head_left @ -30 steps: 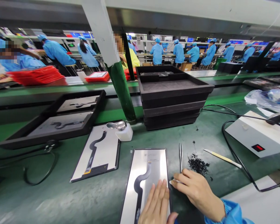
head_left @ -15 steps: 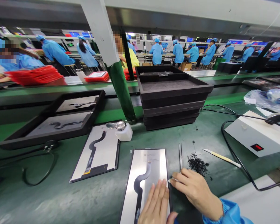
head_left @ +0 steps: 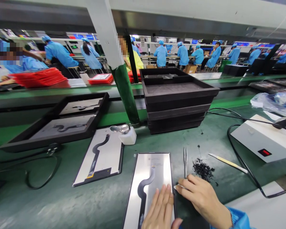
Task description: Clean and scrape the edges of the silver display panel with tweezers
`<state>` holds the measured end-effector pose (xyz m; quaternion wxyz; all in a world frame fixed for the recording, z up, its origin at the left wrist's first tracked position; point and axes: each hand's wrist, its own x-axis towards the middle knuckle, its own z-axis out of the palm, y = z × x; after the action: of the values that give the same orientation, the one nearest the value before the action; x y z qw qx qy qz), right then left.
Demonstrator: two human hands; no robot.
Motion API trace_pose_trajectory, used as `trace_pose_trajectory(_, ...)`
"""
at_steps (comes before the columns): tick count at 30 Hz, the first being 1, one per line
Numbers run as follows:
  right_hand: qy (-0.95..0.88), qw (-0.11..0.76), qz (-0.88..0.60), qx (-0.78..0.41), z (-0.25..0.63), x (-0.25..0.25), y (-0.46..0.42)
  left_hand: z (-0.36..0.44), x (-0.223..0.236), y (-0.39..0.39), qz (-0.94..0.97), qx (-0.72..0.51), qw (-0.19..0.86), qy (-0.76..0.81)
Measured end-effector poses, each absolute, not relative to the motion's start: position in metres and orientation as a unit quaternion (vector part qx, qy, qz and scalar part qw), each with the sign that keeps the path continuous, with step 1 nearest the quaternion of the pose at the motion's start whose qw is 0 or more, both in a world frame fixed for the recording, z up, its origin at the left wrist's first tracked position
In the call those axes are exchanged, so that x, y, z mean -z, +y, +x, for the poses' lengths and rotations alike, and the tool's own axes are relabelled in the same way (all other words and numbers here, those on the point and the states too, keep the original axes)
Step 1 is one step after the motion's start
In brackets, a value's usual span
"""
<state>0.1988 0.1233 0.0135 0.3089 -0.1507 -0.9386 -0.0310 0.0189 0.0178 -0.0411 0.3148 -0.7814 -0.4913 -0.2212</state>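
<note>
A display panel (head_left: 158, 173) with a silvery back and a curved dark flex cable (head_left: 141, 190) lies before me. My left hand (head_left: 158, 206) rests flat on its lower right part, fingers stretched out. At the panel's right edge my right hand (head_left: 196, 194) is closed in a pinch. A small white tip shows at its fingertips, touching or very near the edge; the rest of what it holds is hidden. Tweezers (head_left: 185, 160) lie just beyond this hand, beside a pile of black scraps (head_left: 203, 169). A yellow-handled craft knife (head_left: 228, 163) lies farther right.
A second panel (head_left: 105, 159) lies to the left, with a white dispenser bottle (head_left: 128, 136) at its corner. Beyond are a black tray (head_left: 95, 122) holding panels and stacked black trays (head_left: 178, 106). A white box (head_left: 264, 136) and black cable (head_left: 240, 171) occupy the right. Co-workers sit across the line.
The whole view has shifted slightly. My right hand has moved a little toward me along the panel's edge; my left hand stays flat on the panel.
</note>
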Motion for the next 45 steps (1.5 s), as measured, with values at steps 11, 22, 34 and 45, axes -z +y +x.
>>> trace_pose_trajectory(11,-0.931,0.323,-0.169,0.027,0.199,-0.009,0.123,0.019,0.037,0.020,-0.782,0.223,0.313,-0.491)
trace_pose_trajectory(22,-0.924,0.337,-0.176,0.037,0.197,-0.014,0.120,0.018,0.040,0.018,-0.784,0.219,0.311,-0.491)
trace_pose_trajectory(34,-0.922,0.335,-0.194,-0.016,0.198,-0.016,0.122,0.018,0.032,0.018,-0.786,0.213,0.303,-0.495)
trace_pose_trajectory(45,-0.902,0.277,-0.307,-0.121,0.206,-0.013,0.096,0.020,0.004,0.015,-0.795,0.233,0.264,-0.494)
